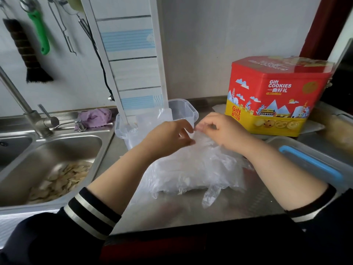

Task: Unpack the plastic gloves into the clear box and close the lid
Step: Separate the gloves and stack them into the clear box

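Here the top edge of the bag of plastic gloves (191, 169) is pinched from both sides: the thin film is held between the curled fingers and thumb of the left hand (168, 137) and of the right hand (222, 131), which almost meet above it. Below the hands the bag is slumped on the steel desk (191, 213), with one loose glove finger spilling out toward the person. Just beyond the left hand the clear box (181, 111) is stood open, some plastic film already seen inside. To the right of the right hand the lid (309, 161) with its blue handle is laid flat. The opening is best pulled apart gently and evenly, so that the film is not torn and the stack can be lifted out whole.
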`<action>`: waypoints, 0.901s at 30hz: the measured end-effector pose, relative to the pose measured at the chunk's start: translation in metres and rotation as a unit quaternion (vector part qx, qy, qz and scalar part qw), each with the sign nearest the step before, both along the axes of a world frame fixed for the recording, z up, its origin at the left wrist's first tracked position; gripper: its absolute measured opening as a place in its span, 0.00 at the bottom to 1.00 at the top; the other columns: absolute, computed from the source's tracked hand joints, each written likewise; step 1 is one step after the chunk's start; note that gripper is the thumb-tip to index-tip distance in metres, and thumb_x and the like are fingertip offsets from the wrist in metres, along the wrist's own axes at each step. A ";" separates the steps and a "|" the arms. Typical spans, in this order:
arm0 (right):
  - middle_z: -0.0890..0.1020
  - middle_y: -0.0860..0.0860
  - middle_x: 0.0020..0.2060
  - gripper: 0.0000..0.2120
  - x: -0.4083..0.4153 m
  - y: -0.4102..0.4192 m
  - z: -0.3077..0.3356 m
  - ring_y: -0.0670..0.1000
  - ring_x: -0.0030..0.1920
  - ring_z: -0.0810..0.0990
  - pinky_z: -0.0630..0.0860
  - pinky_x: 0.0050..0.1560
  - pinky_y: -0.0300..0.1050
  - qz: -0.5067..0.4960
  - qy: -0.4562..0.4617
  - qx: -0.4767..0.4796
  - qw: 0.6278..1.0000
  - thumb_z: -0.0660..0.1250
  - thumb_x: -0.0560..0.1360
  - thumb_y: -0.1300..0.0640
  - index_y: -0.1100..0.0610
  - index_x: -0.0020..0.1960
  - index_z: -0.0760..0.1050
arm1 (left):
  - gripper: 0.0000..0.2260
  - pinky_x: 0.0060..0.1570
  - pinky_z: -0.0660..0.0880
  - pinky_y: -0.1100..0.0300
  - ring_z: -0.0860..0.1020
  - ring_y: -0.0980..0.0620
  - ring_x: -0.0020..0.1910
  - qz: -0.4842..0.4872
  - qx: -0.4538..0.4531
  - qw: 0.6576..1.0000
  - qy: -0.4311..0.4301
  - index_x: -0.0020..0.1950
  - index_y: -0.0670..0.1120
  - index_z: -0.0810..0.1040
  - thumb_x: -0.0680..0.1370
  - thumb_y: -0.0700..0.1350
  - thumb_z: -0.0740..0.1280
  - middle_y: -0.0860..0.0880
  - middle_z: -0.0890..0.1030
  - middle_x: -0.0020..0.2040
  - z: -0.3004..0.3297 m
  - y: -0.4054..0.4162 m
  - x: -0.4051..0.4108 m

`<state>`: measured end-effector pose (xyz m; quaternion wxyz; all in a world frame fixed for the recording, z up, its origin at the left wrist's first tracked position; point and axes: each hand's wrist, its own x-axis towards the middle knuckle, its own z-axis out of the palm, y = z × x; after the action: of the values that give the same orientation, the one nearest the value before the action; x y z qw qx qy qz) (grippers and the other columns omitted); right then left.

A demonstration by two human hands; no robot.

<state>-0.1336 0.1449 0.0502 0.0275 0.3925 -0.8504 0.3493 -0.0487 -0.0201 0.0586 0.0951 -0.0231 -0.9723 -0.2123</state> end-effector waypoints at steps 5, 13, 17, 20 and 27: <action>0.82 0.44 0.44 0.14 0.001 -0.003 0.004 0.42 0.46 0.79 0.75 0.47 0.41 0.010 -0.059 -0.129 0.990 0.57 0.82 0.49 0.51 0.52 0.81 | 0.04 0.54 0.77 0.55 0.82 0.54 0.44 0.026 0.126 0.991 0.032 0.44 0.49 0.82 0.78 0.45 0.68 0.51 0.84 0.44 0.005 -0.008 -0.007; 0.77 0.50 0.49 0.13 -0.003 -0.015 0.004 0.43 0.50 0.76 0.71 0.52 0.32 0.002 -0.018 -0.159 0.987 0.58 0.81 0.51 0.50 0.56 0.81 | 0.10 0.35 0.66 0.66 0.69 0.58 0.30 -0.003 0.128 0.991 0.038 0.36 0.49 0.73 0.75 0.44 0.71 0.57 0.73 0.30 0.002 0.005 -0.014; 0.78 0.43 0.52 0.25 -0.002 -0.011 0.007 0.31 0.51 0.75 0.70 0.50 0.25 0.005 -0.101 -0.213 0.972 0.58 0.78 0.40 0.56 0.65 0.73 | 0.13 0.36 0.69 0.59 0.73 0.52 0.31 0.078 0.139 0.984 0.078 0.33 0.45 0.73 0.75 0.46 0.70 0.48 0.78 0.31 0.001 -0.003 -0.020; 0.72 0.45 0.62 0.49 -0.004 0.001 0.004 0.39 0.61 0.71 0.68 0.57 0.28 0.020 -0.117 -0.164 0.979 0.60 0.60 0.22 0.50 0.72 0.63 | 0.11 0.40 0.78 0.53 0.80 0.48 0.33 0.115 0.155 0.976 0.097 0.38 0.40 0.75 0.75 0.47 0.68 0.46 0.82 0.35 -0.002 -0.013 -0.020; 0.59 0.48 0.73 0.50 0.014 0.006 -0.030 0.49 0.72 0.59 0.61 0.69 0.47 -0.008 -0.005 0.083 0.997 0.75 0.67 0.42 0.46 0.77 0.47 | 0.11 0.32 0.75 0.66 0.78 0.60 0.28 0.138 0.181 0.967 0.115 0.46 0.41 0.81 0.81 0.41 0.60 0.46 0.83 0.41 0.000 -0.019 -0.015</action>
<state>-0.1194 0.1510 0.0205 -0.0064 0.3852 -0.8795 0.2795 -0.0634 -0.0391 0.0584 0.2373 0.1044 -0.8939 -0.3658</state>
